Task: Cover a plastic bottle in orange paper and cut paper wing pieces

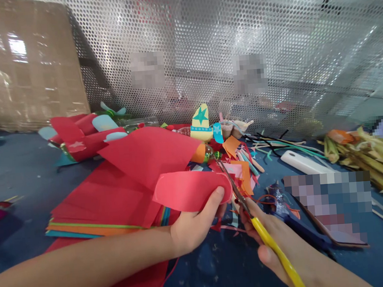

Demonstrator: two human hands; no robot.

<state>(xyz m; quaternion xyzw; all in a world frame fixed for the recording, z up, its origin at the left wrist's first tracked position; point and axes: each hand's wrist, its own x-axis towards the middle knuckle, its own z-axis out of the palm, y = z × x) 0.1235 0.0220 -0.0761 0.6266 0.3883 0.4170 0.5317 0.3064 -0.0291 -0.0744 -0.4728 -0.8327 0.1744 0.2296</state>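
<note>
Between its thumb and fingers my left hand pinches a strip of red paper, whose right end is cut round. My right hand grips yellow-handled scissors. Their blades lie along the paper's rounded right edge; whether they cut into it I cannot tell. Behind and left of my left hand is a stack of coloured paper, mostly red with green, orange and blue sheets below. Paper scraps in red, orange and pink lie beyond the blades.
Red paper rockets lie at the back left, before a cardboard box. A perforated metal panel bounds the back. On the right are a blue glue gun, a phone-like slab, a white tool and dried husks.
</note>
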